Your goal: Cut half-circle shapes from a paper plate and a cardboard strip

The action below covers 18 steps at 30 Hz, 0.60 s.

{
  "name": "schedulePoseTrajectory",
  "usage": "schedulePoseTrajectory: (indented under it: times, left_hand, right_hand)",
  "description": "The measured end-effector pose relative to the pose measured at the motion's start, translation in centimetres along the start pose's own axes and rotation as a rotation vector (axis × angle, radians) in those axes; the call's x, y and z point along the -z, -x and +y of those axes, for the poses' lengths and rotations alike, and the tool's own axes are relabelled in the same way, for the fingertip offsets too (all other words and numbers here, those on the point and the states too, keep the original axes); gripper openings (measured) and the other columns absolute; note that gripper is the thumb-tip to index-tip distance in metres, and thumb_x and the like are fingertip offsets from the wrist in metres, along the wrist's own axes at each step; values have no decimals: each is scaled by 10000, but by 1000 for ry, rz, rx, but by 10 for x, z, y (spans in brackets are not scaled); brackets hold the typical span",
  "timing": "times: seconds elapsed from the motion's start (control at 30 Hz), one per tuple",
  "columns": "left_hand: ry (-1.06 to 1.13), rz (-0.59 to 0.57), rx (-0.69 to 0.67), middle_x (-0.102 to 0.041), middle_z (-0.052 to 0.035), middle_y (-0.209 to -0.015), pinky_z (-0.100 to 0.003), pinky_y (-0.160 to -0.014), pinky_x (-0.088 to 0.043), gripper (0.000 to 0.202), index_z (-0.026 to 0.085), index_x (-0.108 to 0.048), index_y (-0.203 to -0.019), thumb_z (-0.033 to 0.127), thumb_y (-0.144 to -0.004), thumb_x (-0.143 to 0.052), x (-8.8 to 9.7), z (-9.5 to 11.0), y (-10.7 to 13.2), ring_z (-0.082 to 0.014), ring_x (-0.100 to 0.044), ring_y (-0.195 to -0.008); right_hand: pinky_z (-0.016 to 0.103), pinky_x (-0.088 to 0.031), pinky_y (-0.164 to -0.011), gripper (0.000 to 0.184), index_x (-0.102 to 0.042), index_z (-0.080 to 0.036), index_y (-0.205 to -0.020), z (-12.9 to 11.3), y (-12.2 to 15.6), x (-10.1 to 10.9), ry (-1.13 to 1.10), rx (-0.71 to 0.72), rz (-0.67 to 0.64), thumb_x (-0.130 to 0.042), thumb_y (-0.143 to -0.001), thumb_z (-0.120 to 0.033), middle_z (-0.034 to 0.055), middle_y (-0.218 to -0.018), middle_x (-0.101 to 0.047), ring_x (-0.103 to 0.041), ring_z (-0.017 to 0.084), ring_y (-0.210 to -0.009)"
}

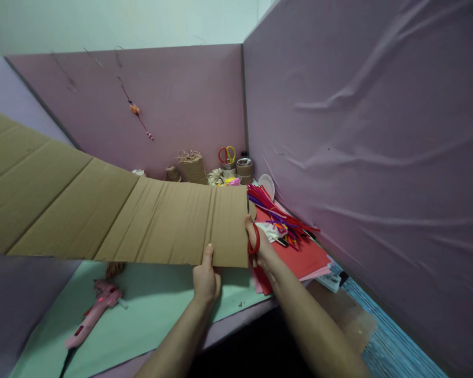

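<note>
A long strip of brown corrugated cardboard stretches from the left edge of the view to the middle, raised above the table. My left hand grips its lower edge, thumb on the front face and fingers hidden behind. At the strip's right end, my right hand is closed round red-handled scissors. The scissors stand along the cardboard's right edge. Their blades are mostly hidden, so I cannot tell whether they touch it.
A pink glue gun with a glowing red light lies on the mint-green tabletop. Right of the cardboard are red sheets and pipe cleaners. Twine and jars stand behind. A pink partition rises on the right.
</note>
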<state>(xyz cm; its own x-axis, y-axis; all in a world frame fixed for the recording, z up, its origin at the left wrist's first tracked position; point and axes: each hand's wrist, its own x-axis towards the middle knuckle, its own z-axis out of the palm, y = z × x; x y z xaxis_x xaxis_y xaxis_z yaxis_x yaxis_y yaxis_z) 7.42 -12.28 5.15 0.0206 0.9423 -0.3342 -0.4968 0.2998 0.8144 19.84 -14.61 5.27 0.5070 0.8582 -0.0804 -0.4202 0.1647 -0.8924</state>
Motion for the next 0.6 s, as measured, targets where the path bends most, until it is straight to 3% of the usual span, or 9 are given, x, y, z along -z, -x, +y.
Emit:
schedulePoseTrajectory:
  times: [0.27, 0.6]
  left_hand:
    - [51, -41, -11, -722, -122, -1007, -333, -947, -499, 112, 92, -697, -915, 150, -860, -619, 7, -7, -6, -153, -679, -915]
    - [50, -25, 29, -711, -142, -1049, -331, -931, -513, 119, 67, -695, -914, 142, -854, -624, 7, -6, -2, -163, -670, -936]
  right_hand:
    - [399, -557, -828, 563, -666, -197, -1073, 2, -1, -1, -5, 23, 18, -521, -813, -675, 81, -879, -754, -707, 271, -905]
    - [381, -554, -834, 564, -643, -173, -1105, -4, -6, -3, -135, 5, -46, -492, -846, -652, 94, -880, -755, -703, 260, -933]
